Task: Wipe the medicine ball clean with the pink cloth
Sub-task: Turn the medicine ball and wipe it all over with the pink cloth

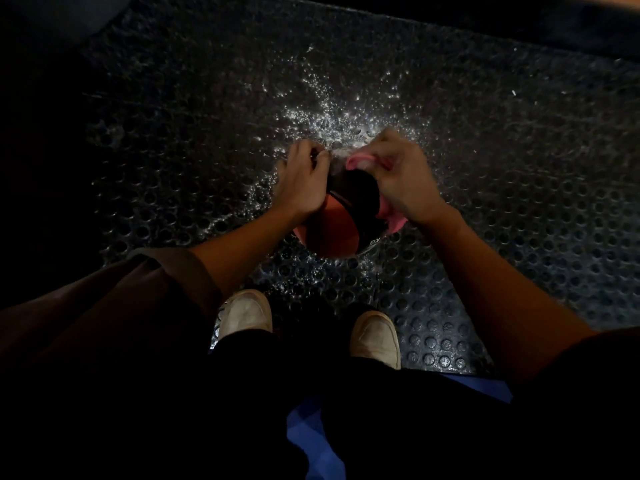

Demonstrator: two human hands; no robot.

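An orange and black medicine ball [334, 230] sits on a dark studded rubber mat [502, 188], just ahead of my feet. My left hand [303, 178] rests on the ball's upper left side with its fingers curled over the top. My right hand [401, 174] grips the pink cloth [356, 161] and presses it against the ball's upper right side. A fold of the cloth also hangs out below my right wrist at the ball's right edge. The ball's top is mostly hidden by my hands.
The mat around the ball glistens with scattered water drops, thickest just beyond it. My two pale shoes [246, 315] [375, 337] stand close behind the ball. A blue surface [308, 431] shows under my legs. The scene is dim and its edges are black.
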